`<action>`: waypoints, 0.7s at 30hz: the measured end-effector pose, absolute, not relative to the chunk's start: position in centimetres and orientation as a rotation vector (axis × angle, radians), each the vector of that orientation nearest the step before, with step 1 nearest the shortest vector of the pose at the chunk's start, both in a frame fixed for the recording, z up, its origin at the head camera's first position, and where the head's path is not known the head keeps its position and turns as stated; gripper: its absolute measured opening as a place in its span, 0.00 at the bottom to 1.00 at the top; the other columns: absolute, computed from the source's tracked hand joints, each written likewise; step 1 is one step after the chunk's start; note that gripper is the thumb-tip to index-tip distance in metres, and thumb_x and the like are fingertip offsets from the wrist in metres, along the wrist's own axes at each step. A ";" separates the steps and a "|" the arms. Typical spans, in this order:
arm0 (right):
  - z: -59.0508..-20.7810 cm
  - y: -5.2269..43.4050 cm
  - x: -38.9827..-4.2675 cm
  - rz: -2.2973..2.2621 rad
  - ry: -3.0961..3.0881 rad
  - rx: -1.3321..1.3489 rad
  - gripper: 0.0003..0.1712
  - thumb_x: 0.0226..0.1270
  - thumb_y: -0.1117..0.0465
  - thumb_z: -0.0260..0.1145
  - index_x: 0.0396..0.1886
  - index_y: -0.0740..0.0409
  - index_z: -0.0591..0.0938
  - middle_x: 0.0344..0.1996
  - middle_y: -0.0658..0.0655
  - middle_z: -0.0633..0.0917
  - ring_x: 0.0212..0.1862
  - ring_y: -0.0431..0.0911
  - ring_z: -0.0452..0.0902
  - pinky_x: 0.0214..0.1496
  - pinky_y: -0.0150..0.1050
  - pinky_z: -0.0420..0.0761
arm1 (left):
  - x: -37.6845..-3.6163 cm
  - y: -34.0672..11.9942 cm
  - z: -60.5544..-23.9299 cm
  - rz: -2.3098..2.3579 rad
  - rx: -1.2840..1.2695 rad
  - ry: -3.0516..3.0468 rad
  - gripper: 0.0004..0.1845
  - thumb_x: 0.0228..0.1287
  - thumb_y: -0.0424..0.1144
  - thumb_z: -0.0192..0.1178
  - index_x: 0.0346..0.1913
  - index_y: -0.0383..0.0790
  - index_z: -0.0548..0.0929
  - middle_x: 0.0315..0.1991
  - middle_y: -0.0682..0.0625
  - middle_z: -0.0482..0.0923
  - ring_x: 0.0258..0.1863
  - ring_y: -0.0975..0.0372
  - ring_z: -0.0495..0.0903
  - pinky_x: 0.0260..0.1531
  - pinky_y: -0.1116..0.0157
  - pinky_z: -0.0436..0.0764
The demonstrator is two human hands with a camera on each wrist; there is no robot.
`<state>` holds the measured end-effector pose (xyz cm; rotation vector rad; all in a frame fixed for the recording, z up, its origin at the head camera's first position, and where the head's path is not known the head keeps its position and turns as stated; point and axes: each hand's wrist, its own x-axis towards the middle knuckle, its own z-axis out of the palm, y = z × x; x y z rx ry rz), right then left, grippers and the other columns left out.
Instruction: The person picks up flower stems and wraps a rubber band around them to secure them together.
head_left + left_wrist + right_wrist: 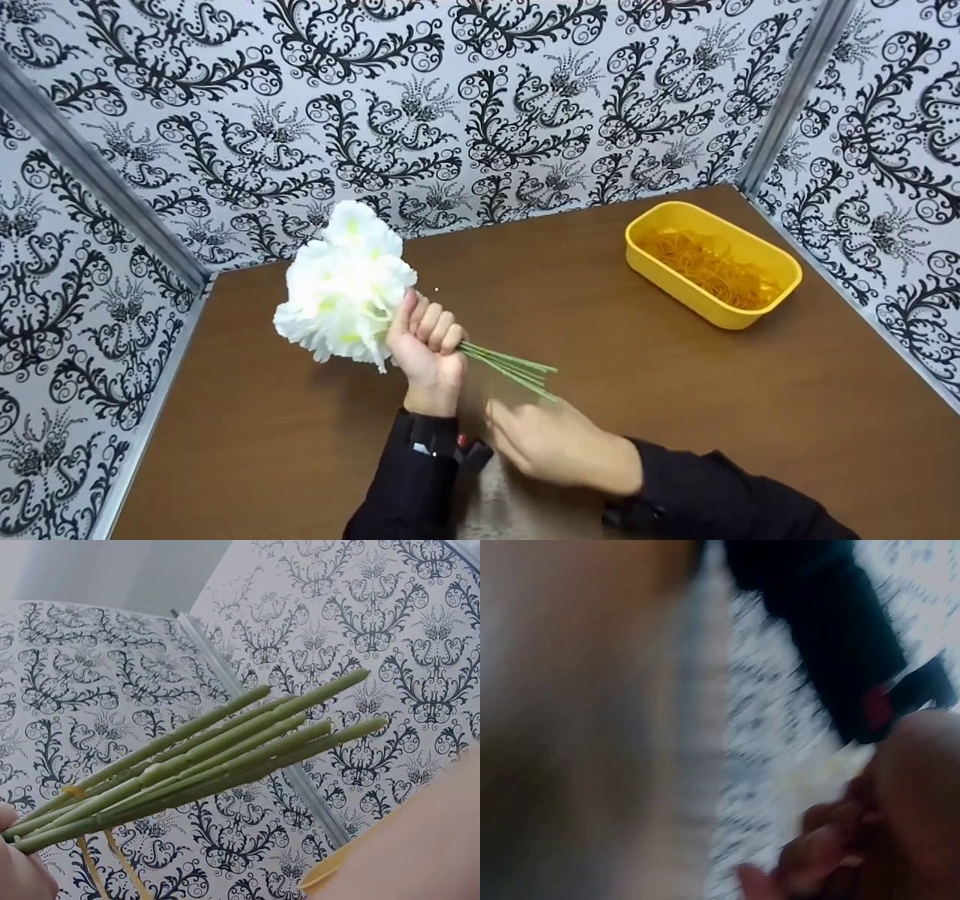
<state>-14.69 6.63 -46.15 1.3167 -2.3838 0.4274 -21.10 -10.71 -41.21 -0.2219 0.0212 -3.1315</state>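
Note:
My left hand (pixel 431 345) grips a bunch of white artificial flowers (pixel 341 289) just below the blooms. Their green stems (pixel 510 366) stick out of the fist toward the right. A thin yellow rubber band (pixel 73 791) loops over the stems close to the left hand, and two strands run down out of the left wrist view. Below the stem ends is my right hand (pixel 551 446), fingers curled and fingertips together, pinching the stretched band, which shows only faintly in the head view. Motion blurs the right wrist view.
A yellow tub (pixel 780 294) holding many rubber bands (pixel 705 266) stands at the back right of the brown table (pixel 570 292). Patterned black-and-white panels (pixel 517 97) in metal frames enclose the back and sides.

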 end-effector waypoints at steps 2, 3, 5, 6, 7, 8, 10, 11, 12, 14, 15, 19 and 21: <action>-44.8 7.0 -13.5 0.399 -2.406 1.307 0.09 0.75 0.57 0.61 0.34 0.53 0.72 0.13 0.42 0.66 0.11 0.39 0.63 0.09 0.34 0.56 | -21.3 -10.7 -41.4 -3.132 -0.206 -0.017 0.26 0.82 0.41 0.35 0.18 0.48 0.52 0.13 0.59 0.45 0.11 0.70 0.43 0.09 0.74 0.45; -44.1 7.3 -13.1 0.387 -2.385 1.308 0.10 0.75 0.57 0.62 0.34 0.53 0.72 0.12 0.42 0.65 0.11 0.39 0.62 0.09 0.34 0.53 | -21.3 -10.6 -41.5 -3.134 -0.200 -0.035 0.26 0.82 0.41 0.35 0.18 0.48 0.52 0.13 0.59 0.45 0.11 0.70 0.42 0.09 0.74 0.44; -43.0 8.0 -12.5 0.377 -2.320 1.315 0.11 0.76 0.56 0.61 0.34 0.53 0.71 0.12 0.42 0.64 0.10 0.39 0.59 0.10 0.33 0.50 | -21.4 -10.6 -41.6 -3.139 -0.191 -0.071 0.26 0.82 0.41 0.35 0.17 0.48 0.52 0.13 0.59 0.44 0.11 0.70 0.42 0.09 0.74 0.44; -42.5 8.4 -12.4 0.387 -2.286 1.328 0.10 0.78 0.56 0.60 0.34 0.53 0.72 0.13 0.41 0.64 0.11 0.38 0.58 0.11 0.32 0.49 | -21.5 -10.5 -41.8 -3.143 -0.186 -0.088 0.26 0.82 0.41 0.35 0.17 0.48 0.52 0.13 0.59 0.44 0.11 0.70 0.42 0.10 0.74 0.44; -42.0 8.7 -12.4 0.408 -2.241 1.340 0.10 0.79 0.56 0.59 0.35 0.53 0.73 0.15 0.42 0.66 0.11 0.38 0.58 0.10 0.32 0.50 | -21.5 -10.4 -41.8 -3.146 -0.176 -0.110 0.26 0.82 0.41 0.35 0.17 0.48 0.52 0.13 0.60 0.44 0.11 0.70 0.42 0.10 0.74 0.44; -41.5 9.1 -12.5 0.434 -2.196 1.350 0.09 0.80 0.56 0.57 0.36 0.53 0.74 0.17 0.42 0.70 0.12 0.37 0.60 0.10 0.32 0.52 | -21.5 -10.3 -41.9 -3.150 -0.169 -0.138 0.27 0.82 0.41 0.35 0.17 0.48 0.51 0.13 0.60 0.44 0.11 0.70 0.42 0.10 0.74 0.44; -40.6 9.7 -12.8 0.518 -2.123 1.352 0.10 0.82 0.56 0.54 0.39 0.53 0.77 0.22 0.42 0.76 0.16 0.36 0.66 0.11 0.30 0.62 | -21.5 -10.0 -41.9 -3.156 -0.142 -0.224 0.27 0.82 0.41 0.36 0.17 0.48 0.52 0.13 0.60 0.45 0.11 0.71 0.42 0.10 0.75 0.44; -40.2 10.0 -13.2 0.564 -2.094 1.346 0.10 0.83 0.56 0.53 0.40 0.53 0.78 0.26 0.43 0.79 0.18 0.36 0.70 0.13 0.30 0.68 | -21.4 -9.8 -42.0 -3.161 -0.128 -0.282 0.27 0.82 0.40 0.37 0.17 0.48 0.53 0.13 0.60 0.45 0.11 0.71 0.43 0.11 0.75 0.44; -39.8 10.3 -13.6 0.610 -2.067 1.335 0.10 0.83 0.57 0.53 0.41 0.53 0.79 0.28 0.44 0.81 0.20 0.36 0.73 0.16 0.30 0.73 | -21.3 -9.5 -42.0 -3.167 -0.109 -0.348 0.27 0.82 0.40 0.38 0.17 0.48 0.53 0.13 0.60 0.46 0.11 0.71 0.44 0.11 0.75 0.44; -39.1 11.0 -14.7 0.681 -2.009 1.304 0.10 0.82 0.58 0.55 0.42 0.55 0.80 0.32 0.46 0.83 0.26 0.37 0.79 0.23 0.29 0.80 | -20.9 -8.8 -41.9 -3.182 -0.078 -0.500 0.27 0.81 0.39 0.40 0.16 0.49 0.56 0.13 0.61 0.47 0.10 0.71 0.46 0.11 0.75 0.45; -38.8 11.4 -15.3 0.709 -1.991 1.285 0.09 0.81 0.58 0.55 0.42 0.55 0.80 0.32 0.47 0.83 0.28 0.38 0.80 0.27 0.29 0.82 | -20.7 -8.5 -41.8 -3.192 -0.069 -0.573 0.27 0.81 0.39 0.41 0.16 0.49 0.57 0.13 0.61 0.48 0.10 0.72 0.47 0.11 0.75 0.45; -38.5 13.0 -18.5 0.833 -1.991 1.191 0.07 0.79 0.60 0.59 0.41 0.57 0.82 0.34 0.50 0.85 0.35 0.42 0.84 0.38 0.30 0.84 | -19.5 -7.1 -41.2 -3.253 -0.112 -0.763 0.26 0.80 0.39 0.44 0.17 0.50 0.59 0.12 0.61 0.50 0.09 0.72 0.50 0.11 0.75 0.46; -38.9 13.7 -20.1 0.885 -2.024 1.142 0.06 0.77 0.62 0.61 0.42 0.58 0.83 0.35 0.51 0.85 0.35 0.42 0.83 0.40 0.30 0.82 | -19.0 -6.7 -40.9 -3.296 -0.180 -0.766 0.25 0.80 0.40 0.44 0.17 0.50 0.58 0.11 0.62 0.52 0.08 0.72 0.50 0.10 0.75 0.46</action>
